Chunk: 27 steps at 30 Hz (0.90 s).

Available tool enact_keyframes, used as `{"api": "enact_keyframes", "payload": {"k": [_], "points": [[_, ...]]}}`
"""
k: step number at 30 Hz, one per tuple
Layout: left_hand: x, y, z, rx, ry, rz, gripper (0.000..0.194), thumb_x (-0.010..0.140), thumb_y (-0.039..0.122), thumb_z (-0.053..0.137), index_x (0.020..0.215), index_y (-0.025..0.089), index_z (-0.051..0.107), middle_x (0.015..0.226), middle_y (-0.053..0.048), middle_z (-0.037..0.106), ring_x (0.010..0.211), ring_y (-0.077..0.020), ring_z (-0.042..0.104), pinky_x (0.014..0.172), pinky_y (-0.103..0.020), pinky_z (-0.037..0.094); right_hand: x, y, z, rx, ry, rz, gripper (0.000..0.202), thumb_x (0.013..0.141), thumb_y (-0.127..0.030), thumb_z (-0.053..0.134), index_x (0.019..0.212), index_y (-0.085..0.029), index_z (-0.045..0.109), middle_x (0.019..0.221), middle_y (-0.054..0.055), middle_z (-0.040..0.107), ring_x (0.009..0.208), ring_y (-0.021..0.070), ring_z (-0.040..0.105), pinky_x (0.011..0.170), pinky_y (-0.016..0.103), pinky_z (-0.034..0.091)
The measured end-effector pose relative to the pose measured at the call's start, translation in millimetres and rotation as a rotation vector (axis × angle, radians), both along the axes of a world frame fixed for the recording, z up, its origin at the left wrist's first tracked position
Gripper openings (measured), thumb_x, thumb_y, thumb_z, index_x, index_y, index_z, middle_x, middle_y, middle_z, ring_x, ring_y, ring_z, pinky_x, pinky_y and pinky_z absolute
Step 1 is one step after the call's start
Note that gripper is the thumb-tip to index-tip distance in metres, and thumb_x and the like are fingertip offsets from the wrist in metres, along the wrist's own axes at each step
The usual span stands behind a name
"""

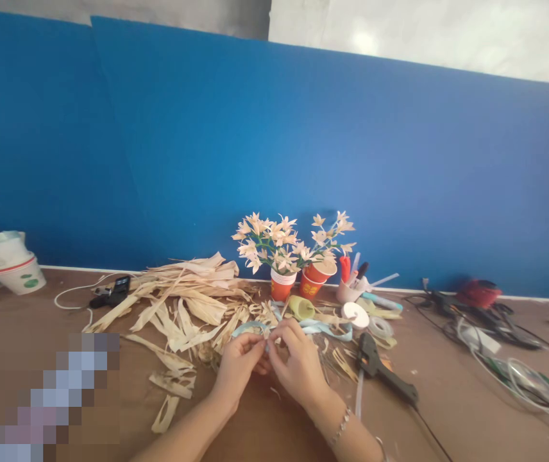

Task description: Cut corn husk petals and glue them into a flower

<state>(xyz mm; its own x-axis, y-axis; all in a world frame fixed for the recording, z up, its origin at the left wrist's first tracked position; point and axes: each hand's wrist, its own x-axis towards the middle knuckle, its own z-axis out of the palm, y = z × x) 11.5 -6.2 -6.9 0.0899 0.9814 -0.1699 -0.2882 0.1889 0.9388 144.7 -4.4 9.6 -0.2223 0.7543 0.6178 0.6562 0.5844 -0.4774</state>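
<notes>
Left hand (236, 367): fingers curling; grip, I can't tell.
Right hand (298, 364): likewise curling, grip unclear.
Dry husks (204, 307): lying beyond.

The left hand (240, 366) and right hand (298, 366) are hiding whatever lies between their fingertips. Coarse pixel blocks are masking part of the tabletop (240, 433). The bottom edge is cutting off both forearms (190, 423) and the black cord (433, 433).
</notes>
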Motion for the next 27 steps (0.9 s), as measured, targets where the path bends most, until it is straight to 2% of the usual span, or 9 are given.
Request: {"api": "enact_keyframes", "payload": {"k": [14,27], "points": [[0.5,1.5,-2.6,0.03,0.053,0.034,0.024,0.063,0.039,0.071,0.069,0.016,0.064,0.057,-0.001,0.064,0.048,-0.0143,0.059,0.049,-0.024,0.047,0.3,-0.6,-0.7,0.012,-0.059,0.008,0.011,0.083,-0.012,0.049,0.081,-0.021,0.055,0.086,0.005,0.057,0.077,0.017,0.059,0.068,0.027,0.047],[-0.8,1.4,-6.6,0.049,0.117,0.049,0.025,0.066,0.04,0.068,0.068,0.015,0.064,0.058,-0.001,0.065,0.052,-0.0166,0.061,0.051,-0.027,0.049,0.9,1.3,-6.6,0.164,-0.19,0.026,0.012,0.084,-0.009,0.047,0.083,-0.019,0.055,0.085,0.006,0.058,0.075,0.0173,0.057,0.064,0.026,0.045]]}}
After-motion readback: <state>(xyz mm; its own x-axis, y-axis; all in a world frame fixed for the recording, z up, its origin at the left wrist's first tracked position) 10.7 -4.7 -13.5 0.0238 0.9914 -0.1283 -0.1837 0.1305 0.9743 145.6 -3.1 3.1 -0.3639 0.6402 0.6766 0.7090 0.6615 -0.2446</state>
